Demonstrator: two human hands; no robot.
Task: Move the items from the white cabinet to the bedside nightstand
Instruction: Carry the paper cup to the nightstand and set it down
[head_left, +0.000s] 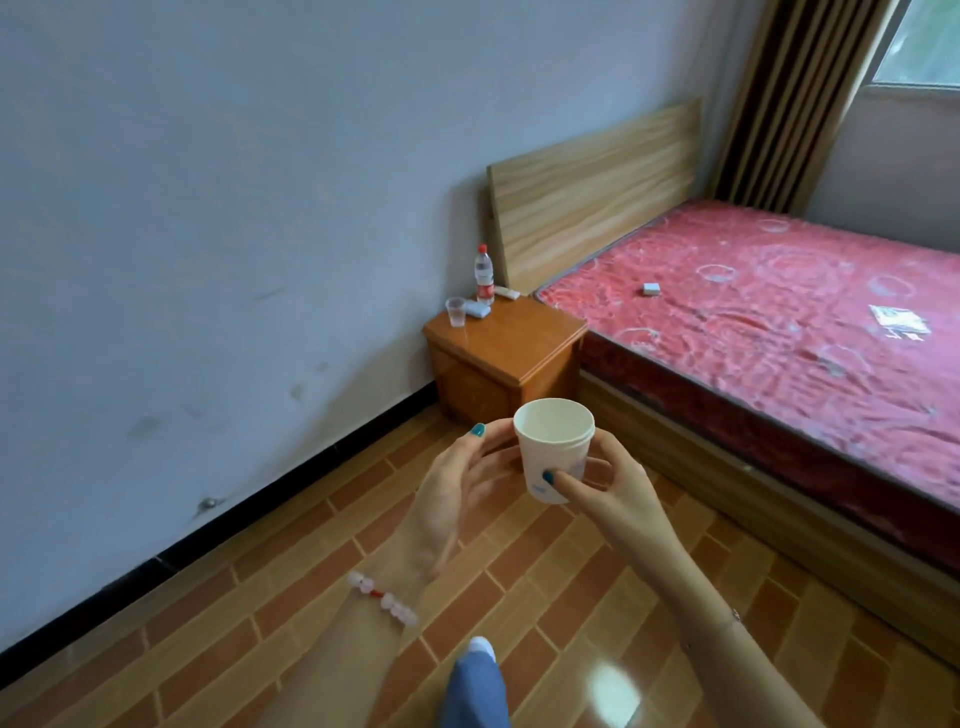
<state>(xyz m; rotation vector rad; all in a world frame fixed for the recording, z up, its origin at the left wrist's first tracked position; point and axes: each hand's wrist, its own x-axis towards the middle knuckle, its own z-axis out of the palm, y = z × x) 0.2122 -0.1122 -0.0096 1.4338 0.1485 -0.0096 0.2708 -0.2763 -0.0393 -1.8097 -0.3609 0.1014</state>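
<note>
Ahead, the nightstand (519, 338) — wooden, beside the red bed (753, 332).

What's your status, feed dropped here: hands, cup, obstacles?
Left hand and right hand both hold paper cup, upright. Nightstand ahead, not reached; bottle and plastic cup at its back edge. Nothing seen in the way.
</note>
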